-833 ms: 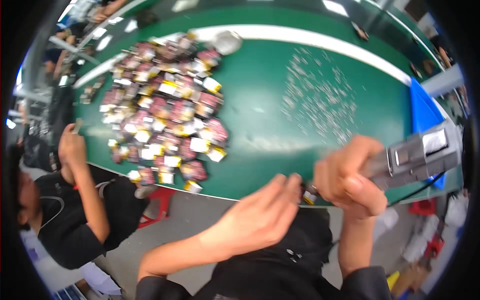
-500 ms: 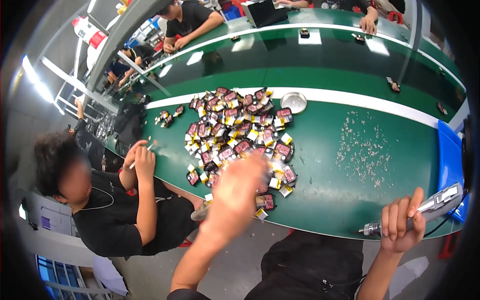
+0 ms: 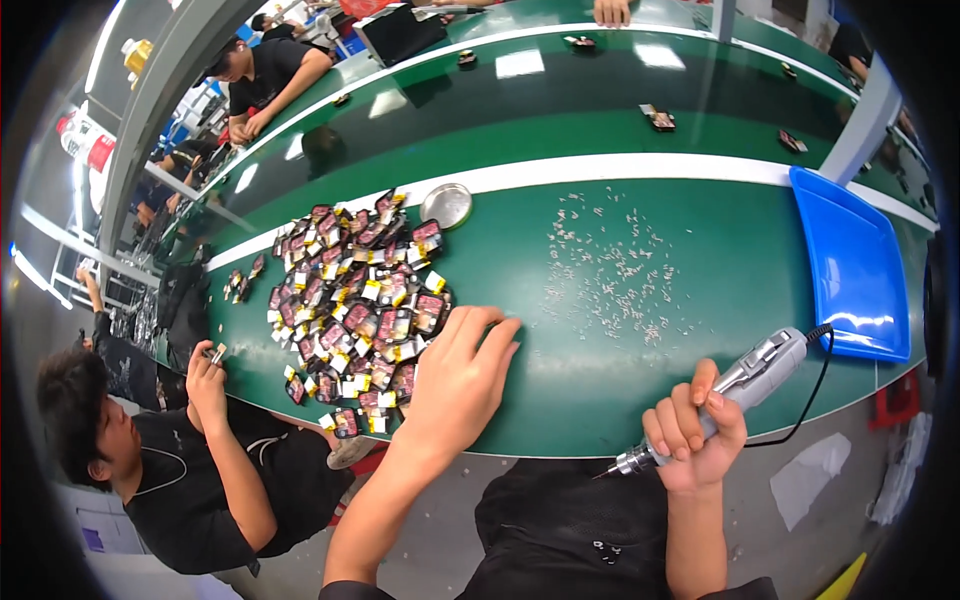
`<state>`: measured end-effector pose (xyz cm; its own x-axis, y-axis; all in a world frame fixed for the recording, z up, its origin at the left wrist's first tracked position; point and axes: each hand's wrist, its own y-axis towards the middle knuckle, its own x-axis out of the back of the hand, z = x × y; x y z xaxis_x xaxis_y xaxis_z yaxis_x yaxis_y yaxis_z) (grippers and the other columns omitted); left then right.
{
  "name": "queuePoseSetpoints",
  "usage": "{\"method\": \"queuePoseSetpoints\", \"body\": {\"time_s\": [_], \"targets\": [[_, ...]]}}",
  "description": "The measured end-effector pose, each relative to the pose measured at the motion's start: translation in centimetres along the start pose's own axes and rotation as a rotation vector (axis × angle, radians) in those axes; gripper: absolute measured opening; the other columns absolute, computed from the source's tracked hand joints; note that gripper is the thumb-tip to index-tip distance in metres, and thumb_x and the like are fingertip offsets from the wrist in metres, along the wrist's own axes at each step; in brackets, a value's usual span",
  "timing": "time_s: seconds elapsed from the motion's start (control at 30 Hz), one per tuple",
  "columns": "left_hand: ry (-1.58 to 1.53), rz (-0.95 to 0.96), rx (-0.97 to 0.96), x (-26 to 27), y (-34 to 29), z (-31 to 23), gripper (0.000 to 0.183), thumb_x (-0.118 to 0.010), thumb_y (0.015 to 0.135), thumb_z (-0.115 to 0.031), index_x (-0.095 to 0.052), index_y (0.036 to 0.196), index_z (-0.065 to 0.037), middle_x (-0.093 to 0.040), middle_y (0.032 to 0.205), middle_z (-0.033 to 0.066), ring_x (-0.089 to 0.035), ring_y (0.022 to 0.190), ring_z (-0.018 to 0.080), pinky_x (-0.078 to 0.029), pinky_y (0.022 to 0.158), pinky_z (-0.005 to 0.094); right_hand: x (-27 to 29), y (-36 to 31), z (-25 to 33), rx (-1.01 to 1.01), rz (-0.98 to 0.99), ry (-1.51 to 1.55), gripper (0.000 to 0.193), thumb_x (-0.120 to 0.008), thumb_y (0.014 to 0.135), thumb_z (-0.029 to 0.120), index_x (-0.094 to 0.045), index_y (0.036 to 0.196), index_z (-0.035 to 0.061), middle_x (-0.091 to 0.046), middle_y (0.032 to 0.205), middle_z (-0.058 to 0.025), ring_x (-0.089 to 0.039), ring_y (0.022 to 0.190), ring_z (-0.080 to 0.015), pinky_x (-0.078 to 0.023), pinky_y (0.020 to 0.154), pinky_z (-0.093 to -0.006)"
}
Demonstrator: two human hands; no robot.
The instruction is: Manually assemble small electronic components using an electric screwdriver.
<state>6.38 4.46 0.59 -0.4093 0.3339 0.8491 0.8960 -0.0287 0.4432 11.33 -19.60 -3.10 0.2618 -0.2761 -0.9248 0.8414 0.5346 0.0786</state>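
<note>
My right hand (image 3: 695,430) is wrapped around a grey electric screwdriver (image 3: 765,370), its bit pointing down and left past the table's near edge. My left hand (image 3: 460,380) is at the right edge of a heap of small black-cased electronic modules (image 3: 350,320), back of the hand upward. Its fingers are bent together, and a dark bit shows between the fingertips; the rest of what they hold is hidden. The modules have pinkish faces, with white and yellow pieces attached. Right of the heap, many tiny pale screw-like pieces (image 3: 620,270) lie scattered.
A round metal dish (image 3: 446,206) sits behind the heap. At the right is a blue tray (image 3: 860,275), near the screwdriver's black cable (image 3: 815,400). On the left, a co-worker (image 3: 190,440) holds a small object. Beyond the white rail (image 3: 640,170), several modules lie on a green belt.
The view has swung right, bringing the blue tray further in. My left hand has moved off the heap's middle to its right edge. My right hand keeps the screwdriver, tilted more steeply.
</note>
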Motion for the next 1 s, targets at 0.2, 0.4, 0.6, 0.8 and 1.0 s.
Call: {"method": "queuePoseSetpoints", "body": {"time_s": [0.2,0.4,0.6,0.8,1.0], "targets": [[0.165,0.092,-0.153,-1.8,1.6,-0.1,0.018,-0.065,0.073,0.004,-0.06,0.09,0.004,-0.055,0.087,0.0105,-0.057,0.077,0.0261,-0.049,0.063,0.0363,0.1,0.1,0.2,-0.011,0.028,0.015,0.011,-0.046,0.09,0.016,-0.051,0.089,0.0054,-0.037,0.049,0.0002,-0.038,0.041,-0.0119,-0.038,0.048,-0.0298],[0.298,0.194,-0.285,-1.0,1.7,0.2,0.021,-0.063,0.067,0.004,-0.059,0.088,0.005,-0.056,0.086,0.0109,-0.057,0.077,0.0255,-0.05,0.063,0.0342,0.3,0.0,0.0,-0.05,0.066,0.064,0.011,-0.046,0.09,0.014,-0.053,0.09,0.0059,-0.04,0.05,-0.0001,-0.04,0.042,-0.0124,-0.038,0.05,-0.0304],[-0.039,0.024,-0.064,-1.5,0.9,-1.1,0.014,-0.062,0.076,0.006,-0.052,0.084,0.001,-0.053,0.078,0.0129,-0.056,0.072,0.0308,-0.046,0.062,0.0389,0.7,-0.8,0.6,-0.033,0.045,0.028,0.01,-0.047,0.09,0.016,-0.049,0.089,0.0064,-0.038,0.049,0.0007,-0.04,0.042,-0.0114,-0.039,0.05,-0.0297],[-0.816,0.005,0.377,-0.2,-5.5,-6.2,0.011,-0.05,0.093,-0.001,-0.052,0.084,0.005,-0.058,0.078,0.0133,-0.056,0.069,0.0147,-0.046,0.062,0.0251,-0.3,-0.4,0.2,0.052,0.018,-0.071,0.011,-0.046,0.09,0.017,-0.049,0.089,0.0065,-0.038,0.049,0.0011,-0.039,0.041,-0.0111,-0.039,0.049,-0.0293],[-1.45,-0.09,0.531,-1.0,-7.2,-9.4,0.006,-0.056,0.086,0.011,-0.056,0.092,0.009,-0.06,0.09,0.0175,-0.059,0.075,0.0161,-0.05,0.068,0.026,-3.7,-1.1,0.9,0.134,0.079,-0.021,0.011,-0.042,0.092,0.019,-0.046,0.092,0.0092,-0.039,0.053,0.0013,-0.04,0.045,-0.0119,-0.039,0.052,-0.03]]}}
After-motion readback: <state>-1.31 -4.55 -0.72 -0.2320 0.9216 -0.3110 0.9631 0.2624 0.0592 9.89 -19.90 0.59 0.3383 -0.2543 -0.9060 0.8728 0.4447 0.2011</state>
